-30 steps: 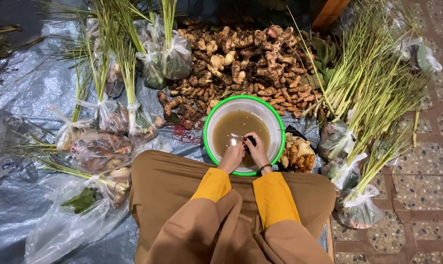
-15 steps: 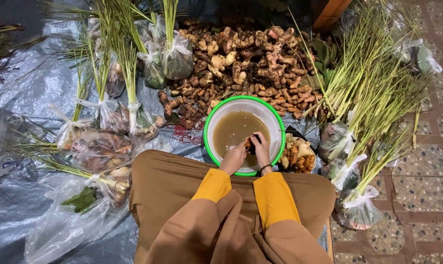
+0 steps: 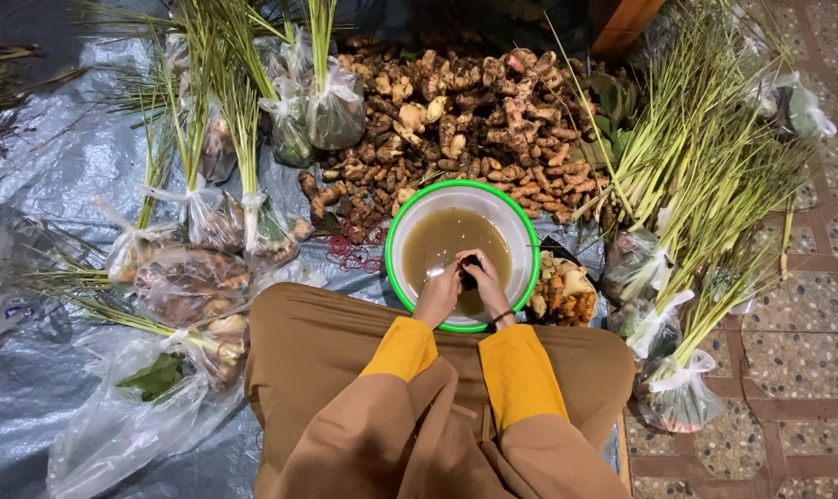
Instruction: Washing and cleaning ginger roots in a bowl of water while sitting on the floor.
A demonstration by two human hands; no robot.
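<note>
Head view: a small dark root piece (image 3: pixel 470 265) is pinched between left hand (image 3: pixel 438 296) and right hand (image 3: pixel 486 288), fingers closed, over the green-rimmed white basin (image 3: pixel 396 249) of muddy water directly ahead.

My grey plastic sheet (image 3: pixel 59 185) covers the tiled floor (image 3: pixel 807 351); root pile (image 3: pixel 456 120), bagged stalks (image 3: pixel 687 277) and green-rimmed basin (image 3: pixel 516 217) rest on it.

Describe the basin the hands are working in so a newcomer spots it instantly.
Start at the big heap of brown roots spread on the grey tarp. Just in front of it, by the person's knees, sits the round white basin, with both hands over it. It alone has a bright green rim and holds murky brown water; everything around it is bagged stalks or loose roots.
</note>
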